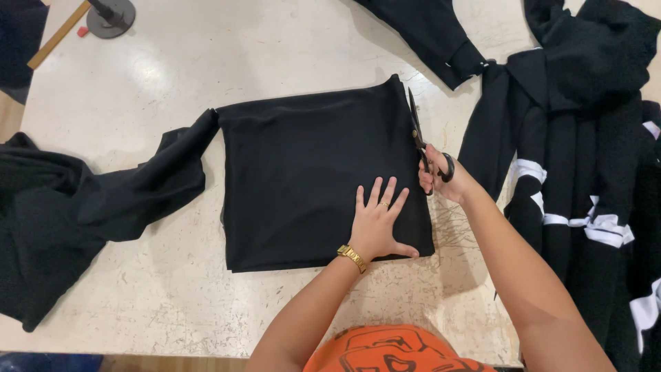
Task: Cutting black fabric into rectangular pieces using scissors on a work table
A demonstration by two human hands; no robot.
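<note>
A folded square of black fabric (303, 172) lies flat in the middle of a pale worktable (172, 76). My left hand (379, 224) presses flat on its near right corner, fingers spread, a gold watch on the wrist. My right hand (441, 180) grips the handles of black scissors (417, 134), whose blades point away from me along the fabric's right edge. The rest of the black cloth (82, 207) trails off the square's left side in a loose heap.
Stacked black garments with white stripes (585, 179) fill the right side. Another black piece (434, 34) lies at the top. A wooden ruler (58, 34) and a round dark stand base (110, 17) sit at the far left corner.
</note>
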